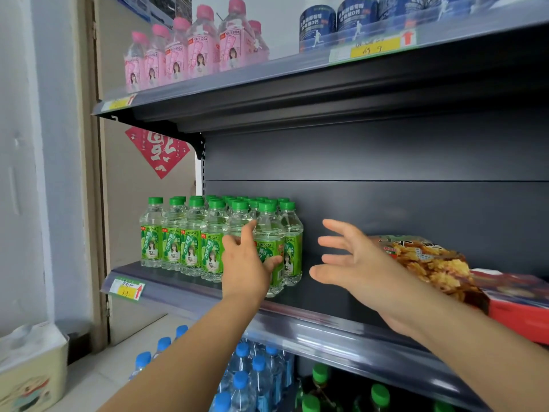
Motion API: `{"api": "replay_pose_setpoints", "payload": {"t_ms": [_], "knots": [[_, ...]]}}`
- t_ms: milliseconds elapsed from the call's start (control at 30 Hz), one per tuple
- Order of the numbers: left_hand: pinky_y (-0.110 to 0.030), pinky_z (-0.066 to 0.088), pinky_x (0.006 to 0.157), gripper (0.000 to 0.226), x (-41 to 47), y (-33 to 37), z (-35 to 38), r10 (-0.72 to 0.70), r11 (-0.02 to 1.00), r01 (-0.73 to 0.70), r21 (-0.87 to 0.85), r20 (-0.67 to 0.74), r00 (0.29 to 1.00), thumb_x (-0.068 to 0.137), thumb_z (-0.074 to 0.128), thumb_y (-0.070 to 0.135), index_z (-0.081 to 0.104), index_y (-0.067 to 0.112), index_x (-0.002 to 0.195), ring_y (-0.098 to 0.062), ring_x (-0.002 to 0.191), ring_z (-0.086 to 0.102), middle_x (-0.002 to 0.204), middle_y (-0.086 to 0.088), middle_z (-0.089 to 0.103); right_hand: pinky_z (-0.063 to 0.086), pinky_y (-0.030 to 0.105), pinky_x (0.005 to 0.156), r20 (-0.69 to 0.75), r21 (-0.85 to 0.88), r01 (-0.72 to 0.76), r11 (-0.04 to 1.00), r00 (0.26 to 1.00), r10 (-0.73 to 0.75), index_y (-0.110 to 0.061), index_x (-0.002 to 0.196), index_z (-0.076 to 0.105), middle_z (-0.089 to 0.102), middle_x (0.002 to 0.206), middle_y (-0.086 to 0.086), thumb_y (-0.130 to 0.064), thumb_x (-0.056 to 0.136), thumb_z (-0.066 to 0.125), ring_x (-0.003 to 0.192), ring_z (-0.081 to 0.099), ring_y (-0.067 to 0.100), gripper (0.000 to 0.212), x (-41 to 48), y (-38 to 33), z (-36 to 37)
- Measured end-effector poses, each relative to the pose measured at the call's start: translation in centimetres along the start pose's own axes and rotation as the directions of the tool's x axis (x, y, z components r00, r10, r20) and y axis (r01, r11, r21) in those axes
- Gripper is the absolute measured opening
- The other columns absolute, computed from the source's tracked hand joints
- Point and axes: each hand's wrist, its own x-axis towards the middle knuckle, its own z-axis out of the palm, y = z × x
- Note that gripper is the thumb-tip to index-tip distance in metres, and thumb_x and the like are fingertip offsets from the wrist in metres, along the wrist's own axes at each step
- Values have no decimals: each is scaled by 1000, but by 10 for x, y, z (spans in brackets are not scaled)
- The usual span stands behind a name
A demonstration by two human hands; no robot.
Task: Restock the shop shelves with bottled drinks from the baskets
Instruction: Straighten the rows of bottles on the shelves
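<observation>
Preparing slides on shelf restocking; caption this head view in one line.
Left hand grips a front-row lime soda bottle on the shelf while the right hand hovers open beside it.

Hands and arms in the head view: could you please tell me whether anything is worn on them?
Nothing visible: the left hand and right hand carry no gloves, rings or watch; the left forearm and right forearm are bare, no sleeve in frame.

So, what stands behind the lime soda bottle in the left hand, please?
Behind that bottle: more green-capped bottles in rows toward the back panel; their lower parts are hidden.
</observation>
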Motion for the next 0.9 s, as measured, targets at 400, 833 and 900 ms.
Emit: {"api": "replay_pose_setpoints", "payload": {"t_ms": [400, 833, 900], "knots": [[-31, 39, 95, 88, -16, -9, -17, 220, 965, -223, 139, 35, 975, 77, 74, 39, 22, 26, 146, -20, 123, 32, 134, -1, 26, 35, 28, 100, -44, -185, -116, 976, 993, 110, -14, 148, 23, 36, 145, 0, -10, 85, 65, 128, 40, 18, 76, 54, -4, 16], [-36, 42, 99, 70, -26, -73, -78, 148, 974, -160, 157, 89, 985, 80, 68, 45, 35, 28, 140, -22, 119, 45, 128, -1, 38, 25, 42, 115, 182, 54, -447, 893, 884, 431, -13, 148, 22, 29, 153, 8, -26, 70, 82, 139, 29, 25, 99, 96, 46, 72], [-36, 42, 100, 69, -28, -75, -78, 145, 978, -156, 135, 85, 986, 80, 68, 44, 37, 28, 139, -22, 120, 45, 129, -1, 38, 23, 43, 115, 115, -9, -435, 900, 894, 433, -9, 151, 8, 16, 157, 12, -28, 80, 75, 142, 23, 29, 99, 98, 49, 81]]}}
